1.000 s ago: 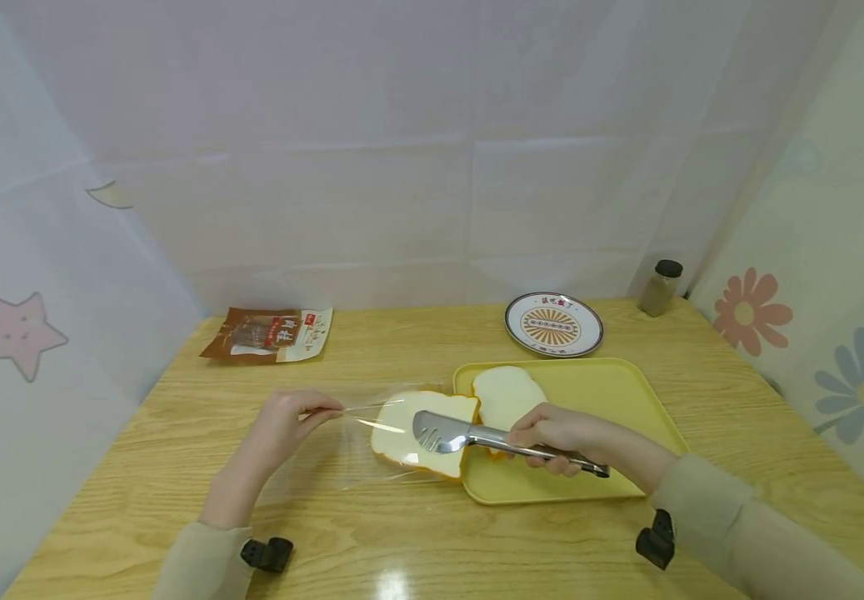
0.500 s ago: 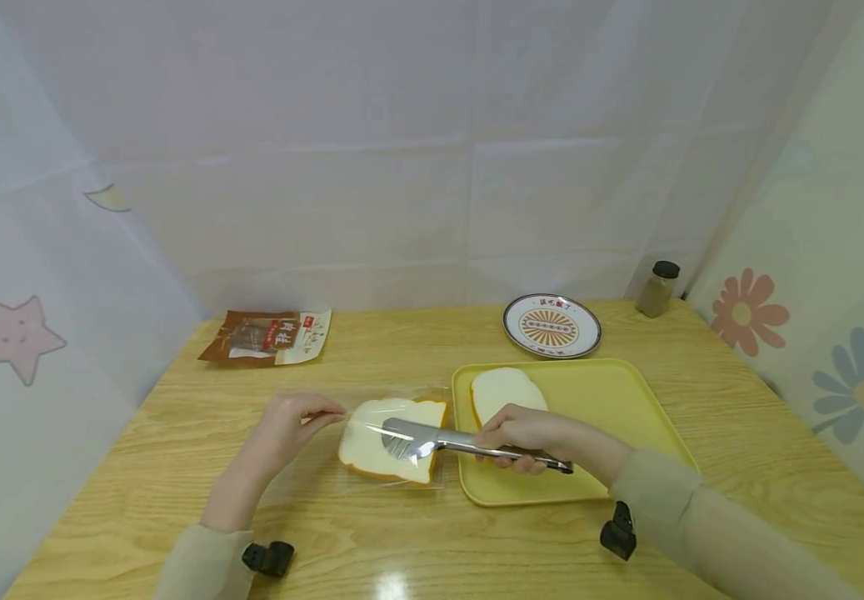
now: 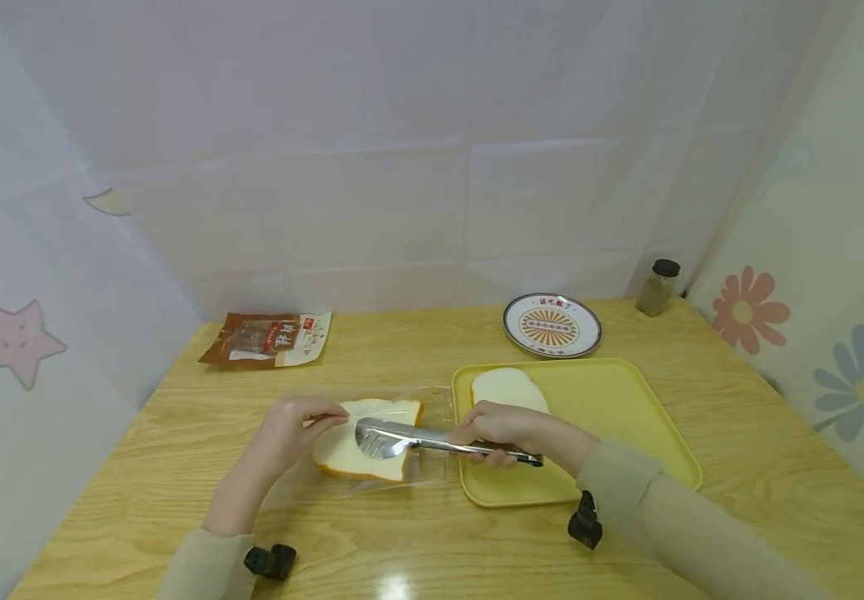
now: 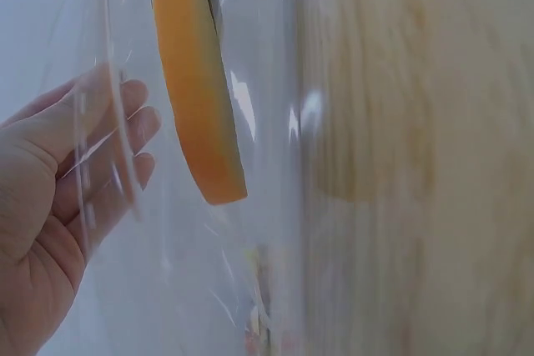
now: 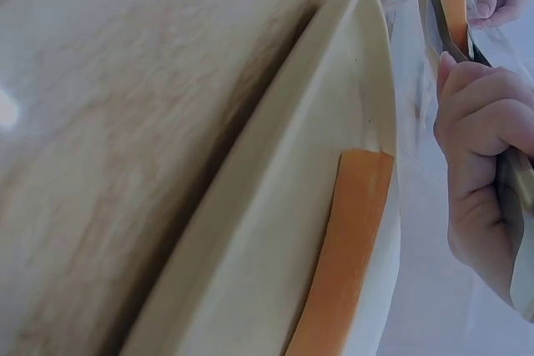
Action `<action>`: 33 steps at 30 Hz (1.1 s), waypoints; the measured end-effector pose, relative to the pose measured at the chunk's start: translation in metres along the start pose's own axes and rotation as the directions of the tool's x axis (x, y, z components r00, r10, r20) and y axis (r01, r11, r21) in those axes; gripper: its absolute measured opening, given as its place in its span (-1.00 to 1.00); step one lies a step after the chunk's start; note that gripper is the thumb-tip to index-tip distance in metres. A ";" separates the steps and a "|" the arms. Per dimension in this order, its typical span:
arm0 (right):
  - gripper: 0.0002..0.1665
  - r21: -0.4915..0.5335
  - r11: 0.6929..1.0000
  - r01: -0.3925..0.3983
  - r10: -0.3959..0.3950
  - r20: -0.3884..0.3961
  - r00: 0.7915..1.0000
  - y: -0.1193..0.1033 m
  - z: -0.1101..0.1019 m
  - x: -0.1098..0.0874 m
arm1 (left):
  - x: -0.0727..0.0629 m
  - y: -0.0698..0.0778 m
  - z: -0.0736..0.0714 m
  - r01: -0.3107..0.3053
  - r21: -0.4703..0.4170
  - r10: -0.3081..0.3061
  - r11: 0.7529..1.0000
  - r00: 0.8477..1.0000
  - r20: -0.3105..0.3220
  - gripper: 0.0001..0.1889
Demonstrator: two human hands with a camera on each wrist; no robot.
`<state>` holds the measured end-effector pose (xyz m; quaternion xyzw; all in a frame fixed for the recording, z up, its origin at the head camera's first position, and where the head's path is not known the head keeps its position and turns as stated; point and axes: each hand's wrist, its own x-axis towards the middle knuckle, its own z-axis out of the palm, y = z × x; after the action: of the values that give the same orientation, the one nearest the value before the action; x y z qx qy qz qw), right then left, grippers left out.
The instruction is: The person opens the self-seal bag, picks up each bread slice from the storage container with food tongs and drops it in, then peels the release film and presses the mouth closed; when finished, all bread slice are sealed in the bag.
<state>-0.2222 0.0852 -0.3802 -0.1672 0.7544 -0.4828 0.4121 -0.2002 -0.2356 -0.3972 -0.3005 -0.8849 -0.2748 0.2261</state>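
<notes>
My right hand (image 3: 495, 432) grips metal tongs (image 3: 432, 440), whose slotted ends clasp a white bread slice (image 3: 337, 450) with an orange-brown crust. The slice lies within a clear plastic bag (image 3: 435, 477) on the table, left of the yellow tray (image 3: 626, 425). At the bag's upper film, my left hand (image 3: 291, 427) pinches the plastic above the slice. In the left wrist view the slice's crust (image 4: 196, 81) hangs just beside those fingers, seen through the film. A second bread slice (image 3: 506, 387) rests on the tray, partly covered by my right hand.
Behind the tray stands a round patterned plate (image 3: 551, 327). A small jar with a black lid (image 3: 658, 287) is at the back right corner. The brown and cream food packet (image 3: 267, 337) lies at the back left.
My right hand and the tongs have moved left, carrying the bread slice off the tray's edge and deeper into the bag. My left hand has stayed nearly in place.
</notes>
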 end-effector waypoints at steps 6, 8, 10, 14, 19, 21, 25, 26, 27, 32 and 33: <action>-0.62 -0.023 1.000 0.000 0.000 0.011 1.000 -0.008 0.004 0.014 | 0.000 0.000 0.001 -0.016 -0.011 0.016 1.000 1.000 -0.003 -0.85; -0.62 -0.028 1.000 -0.001 0.001 0.017 1.000 -0.010 0.006 0.018 | 0.000 0.001 0.000 -0.005 -0.015 0.005 1.000 1.000 0.006 -0.86; -0.63 -0.041 0.999 0.005 -0.004 0.025 1.000 -0.012 0.007 0.022 | 0.000 0.002 0.000 0.011 -0.014 -0.011 1.000 1.000 0.016 -0.88; -0.65 -0.049 0.999 0.020 -0.018 0.039 0.999 -0.015 0.009 0.027 | 0.000 0.003 0.000 0.003 -0.007 -0.003 1.000 1.000 0.011 -0.87; -0.66 -0.047 0.999 0.024 -0.021 0.054 0.998 -0.018 0.011 0.033 | 0.002 0.003 0.001 -0.036 -0.015 0.035 0.999 0.999 -0.008 -0.85; -0.65 -0.048 0.999 0.017 -0.015 0.054 0.998 -0.019 0.011 0.035 | 0.002 0.004 0.001 -0.038 -0.024 0.038 0.999 0.999 -0.007 -0.85; -0.64 -0.050 0.999 0.008 -0.005 0.053 0.999 -0.021 0.011 0.039 | 0.002 0.003 0.002 -0.045 -0.039 0.045 0.998 0.999 -0.011 -0.85; -0.64 -0.051 0.999 0.010 -0.008 0.058 0.998 -0.021 0.012 0.040 | 0.003 0.002 0.002 -0.050 -0.042 0.049 0.998 0.999 -0.014 -0.85; -0.65 -0.048 0.999 0.013 -0.010 0.064 0.998 -0.022 0.012 0.042 | 0.003 0.002 0.002 -0.054 -0.044 0.054 0.998 0.998 -0.018 -0.85; -0.67 -0.046 0.999 0.026 -0.022 0.084 0.996 -0.023 0.013 0.046 | 0.003 0.001 0.002 -0.077 -0.048 0.075 0.996 0.996 -0.037 -0.84; -0.67 -0.045 0.999 0.026 -0.022 0.086 0.996 -0.024 0.013 0.047 | 0.003 0.001 0.002 -0.078 -0.047 0.076 0.996 0.996 -0.039 -0.84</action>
<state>-0.2439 0.0350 -0.3837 -0.2062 0.7448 -0.4628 0.4343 -0.2027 -0.2323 -0.3968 -0.3344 -0.8614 -0.2927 0.2458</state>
